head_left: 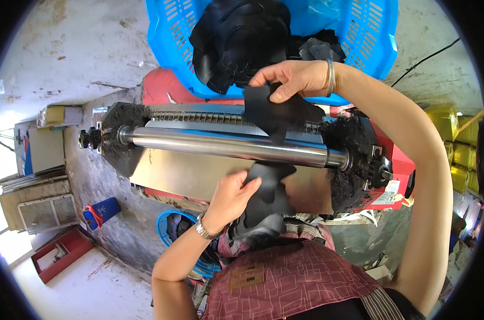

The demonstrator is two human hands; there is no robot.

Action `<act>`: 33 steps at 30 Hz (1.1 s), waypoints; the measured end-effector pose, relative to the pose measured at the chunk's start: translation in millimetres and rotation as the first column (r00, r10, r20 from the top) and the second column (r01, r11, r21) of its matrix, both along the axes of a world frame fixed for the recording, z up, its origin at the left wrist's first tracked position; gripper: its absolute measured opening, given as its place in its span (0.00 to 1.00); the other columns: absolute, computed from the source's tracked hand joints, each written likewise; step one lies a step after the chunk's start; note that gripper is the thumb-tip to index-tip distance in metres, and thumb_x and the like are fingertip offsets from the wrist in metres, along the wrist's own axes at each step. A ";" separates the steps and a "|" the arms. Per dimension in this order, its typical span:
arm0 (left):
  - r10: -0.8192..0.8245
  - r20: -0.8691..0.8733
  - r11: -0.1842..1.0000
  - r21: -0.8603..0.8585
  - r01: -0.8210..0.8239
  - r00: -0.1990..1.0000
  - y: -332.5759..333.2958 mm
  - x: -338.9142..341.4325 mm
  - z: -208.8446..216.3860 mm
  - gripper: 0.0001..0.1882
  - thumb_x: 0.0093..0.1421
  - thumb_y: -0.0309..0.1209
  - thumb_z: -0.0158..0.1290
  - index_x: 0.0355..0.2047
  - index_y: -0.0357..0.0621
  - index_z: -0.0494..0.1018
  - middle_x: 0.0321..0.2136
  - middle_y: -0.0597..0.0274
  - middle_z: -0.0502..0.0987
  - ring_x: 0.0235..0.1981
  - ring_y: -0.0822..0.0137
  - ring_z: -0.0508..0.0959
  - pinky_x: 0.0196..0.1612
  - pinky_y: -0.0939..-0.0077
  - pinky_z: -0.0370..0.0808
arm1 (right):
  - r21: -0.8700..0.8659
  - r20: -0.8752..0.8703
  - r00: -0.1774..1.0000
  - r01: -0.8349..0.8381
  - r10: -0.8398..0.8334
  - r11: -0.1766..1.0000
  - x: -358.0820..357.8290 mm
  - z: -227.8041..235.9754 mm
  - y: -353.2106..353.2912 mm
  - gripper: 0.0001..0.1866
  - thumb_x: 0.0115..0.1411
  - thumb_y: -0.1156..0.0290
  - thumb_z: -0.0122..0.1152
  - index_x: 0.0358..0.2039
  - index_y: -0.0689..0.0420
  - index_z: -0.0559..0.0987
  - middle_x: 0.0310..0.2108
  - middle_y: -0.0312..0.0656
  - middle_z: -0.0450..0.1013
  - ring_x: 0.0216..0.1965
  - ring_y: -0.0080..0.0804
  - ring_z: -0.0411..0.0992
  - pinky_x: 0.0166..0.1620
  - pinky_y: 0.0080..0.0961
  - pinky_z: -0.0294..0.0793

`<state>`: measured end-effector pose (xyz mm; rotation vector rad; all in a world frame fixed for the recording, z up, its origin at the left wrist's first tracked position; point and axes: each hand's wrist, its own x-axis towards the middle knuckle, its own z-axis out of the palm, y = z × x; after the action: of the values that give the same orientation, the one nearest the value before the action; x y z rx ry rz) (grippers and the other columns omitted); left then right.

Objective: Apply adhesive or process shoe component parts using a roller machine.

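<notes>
My right hand (298,79) reaches over the machine's far side, pinching a thin, leather-like black cut piece (271,106) between thumb and fingers. This piece hangs down behind and over the shiny steel roller (226,148). On the near side, my left hand (232,196) is closed on another black cut piece (271,184), its thumb on top and its fingers partly hidden. That piece lies over the metal feed plate (170,173), its upper edge close below the roller. More black pieces (260,226) are bunched beneath it, against my apron.
A blue plastic basket (380,40) behind the machine holds stacked black pieces (242,37). Dark grease coats the roller's right end housing (354,181); black knobs (90,138) project at the left. A smaller blue basket (162,226) and a blue bin (106,209) stand lower left.
</notes>
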<state>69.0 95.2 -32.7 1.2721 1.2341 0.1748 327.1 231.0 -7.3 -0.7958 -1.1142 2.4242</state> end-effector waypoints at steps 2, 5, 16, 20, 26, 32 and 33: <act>-0.036 -0.085 0.992 0.117 0.046 0.996 5.4 11.9 10.0 0.16 0.54 0.38 0.52 0.24 0.34 0.70 0.11 0.61 0.62 0.14 0.75 0.61 0.19 0.77 0.61 | -0.144 -0.037 0.995 -0.102 0.097 0.984 -3.1 -11.1 -3.2 0.19 0.48 0.73 0.61 0.41 0.63 0.70 0.32 0.37 0.72 0.37 0.24 0.70 0.45 0.22 0.69; -0.086 -0.016 0.919 0.384 0.086 0.996 1.1 8.5 20.4 0.16 0.51 0.38 0.55 0.32 0.37 0.70 0.23 0.52 0.73 0.25 0.55 0.75 0.29 0.70 0.70 | -0.018 0.113 0.961 -0.250 0.251 0.968 -9.6 -34.5 -8.9 0.14 0.49 0.72 0.61 0.36 0.61 0.73 0.30 0.35 0.71 0.33 0.24 0.70 0.40 0.21 0.68; -0.112 -0.171 0.959 0.238 0.152 0.979 -8.5 1.9 27.2 0.15 0.50 0.37 0.55 0.20 0.35 0.67 0.14 0.48 0.67 0.15 0.56 0.69 0.20 0.69 0.65 | -0.129 -0.028 0.999 0.036 -0.040 0.991 6.6 -11.4 -7.9 0.13 0.50 0.72 0.60 0.37 0.61 0.72 0.32 0.36 0.72 0.32 0.22 0.71 0.39 0.21 0.72; -0.171 -0.265 0.965 0.148 0.215 0.949 0.9 2.7 30.9 0.22 0.52 0.39 0.53 0.13 0.33 0.62 0.10 0.46 0.62 0.12 0.56 0.65 0.18 0.67 0.62 | -0.110 0.105 0.976 -0.177 0.188 0.978 -10.4 -16.4 -15.0 0.20 0.49 0.69 0.62 0.41 0.64 0.70 0.35 0.37 0.72 0.36 0.23 0.70 0.41 0.23 0.69; -0.249 -0.309 0.919 0.222 0.324 0.918 9.2 11.0 38.2 0.21 0.53 0.38 0.51 0.15 0.32 0.63 0.11 0.46 0.61 0.12 0.59 0.62 0.18 0.68 0.62 | -0.062 -0.012 0.987 -0.162 0.162 0.985 -1.6 -26.8 -5.4 0.19 0.51 0.69 0.60 0.42 0.63 0.71 0.36 0.37 0.71 0.38 0.23 0.69 0.43 0.25 0.68; -0.105 0.015 0.994 0.043 0.104 0.994 -4.4 -5.2 34.9 0.13 0.53 0.34 0.52 0.25 0.33 0.70 0.11 0.59 0.62 0.16 0.79 0.60 0.19 0.78 0.62 | -0.033 0.038 0.999 0.028 -0.027 0.999 9.5 -15.5 -0.1 0.16 0.54 0.71 0.56 0.43 0.60 0.70 0.37 0.36 0.71 0.39 0.23 0.69 0.45 0.24 0.68; -0.048 0.065 0.999 0.022 0.047 0.997 -7.2 -4.5 37.0 0.14 0.53 0.35 0.53 0.25 0.33 0.71 0.11 0.62 0.63 0.16 0.80 0.60 0.19 0.79 0.62 | -0.009 0.027 0.999 0.031 -0.031 0.999 11.6 -8.9 -0.4 0.17 0.54 0.71 0.56 0.44 0.61 0.70 0.37 0.36 0.71 0.39 0.23 0.69 0.45 0.23 0.68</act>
<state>64.4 88.0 4.3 1.3023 1.1476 0.1931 338.7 230.6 -16.2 -0.8449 -1.0923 2.4018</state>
